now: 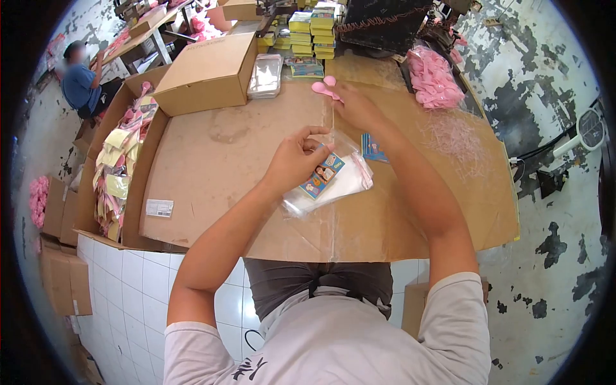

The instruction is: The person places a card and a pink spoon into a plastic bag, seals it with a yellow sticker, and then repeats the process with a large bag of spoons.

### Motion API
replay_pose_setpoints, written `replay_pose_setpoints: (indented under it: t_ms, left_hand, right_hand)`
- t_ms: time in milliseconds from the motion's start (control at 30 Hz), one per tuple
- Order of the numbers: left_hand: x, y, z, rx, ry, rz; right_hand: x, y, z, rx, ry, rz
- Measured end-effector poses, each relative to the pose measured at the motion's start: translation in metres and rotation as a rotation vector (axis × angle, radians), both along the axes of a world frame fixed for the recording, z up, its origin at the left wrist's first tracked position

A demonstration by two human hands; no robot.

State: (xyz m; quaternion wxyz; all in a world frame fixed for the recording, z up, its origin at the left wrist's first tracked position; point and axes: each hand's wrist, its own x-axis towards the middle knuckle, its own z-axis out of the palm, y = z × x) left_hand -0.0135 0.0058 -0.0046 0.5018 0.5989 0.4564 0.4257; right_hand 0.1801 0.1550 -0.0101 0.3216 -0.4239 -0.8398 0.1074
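Note:
My left hand (pixel 298 157) is closed, thumb and fingers together, at the top corner of a blue printed card (pixel 323 174). Under the card lies a stack of clear plastic bags (pixel 350 183) on the cardboard-covered table (pixel 212 186). Farther forward, my right hand (pixel 353 106) grips a pink plastic piece (pixel 327 88) with rounded ends. More blue cards (pixel 373 149) lie flat beside the bags, partly behind my right forearm.
An open carton (pixel 135 212) of packed pink items lines the left edge. Behind are a closed box (pixel 205 74), clear packets (pixel 265 76) and stacked cards (pixel 301 38). Pink pieces (pixel 433 77) fill a bag at back right. A person (pixel 80 86) sits far left.

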Motion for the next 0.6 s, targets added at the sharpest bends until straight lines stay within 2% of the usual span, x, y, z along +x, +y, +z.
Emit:
replay_pose_setpoints:
  t_ms: [67, 167, 267, 367, 467, 567, 600]
  left_hand:
    - [-0.002, 0.001, -0.002, -0.033, -0.044, -0.028]
    - [-0.006, 0.003, 0.0, -0.07, -0.113, -0.049]
    - [-0.003, 0.001, 0.001, -0.033, -0.133, -0.064]
    - [0.003, 0.001, -0.003, -0.012, -0.215, -0.078]
    - [0.003, -0.008, 0.012, -0.013, -0.213, -0.098]
    - [0.008, -0.009, 0.009, 0.012, -0.196, -0.092]
    - [0.01, -0.008, 0.005, 0.01, -0.198, -0.094]
  right_hand:
    - [-0.002, 0.007, -0.004, -0.006, -0.036, 0.024]
    - [0.004, -0.015, 0.01, 0.117, -0.251, -0.104]
    - [0.034, -0.029, 0.022, 0.284, -0.257, -0.155]
    - [0.062, -0.053, 0.038, 0.315, 0.011, -0.165]
    - [0.08, -0.091, 0.051, -0.095, 0.419, -0.095]
    - [0.09, -0.111, 0.046, -0.258, 0.7, -0.023]
    - [0.09, -0.116, 0.044, -0.267, 0.686, -0.04]
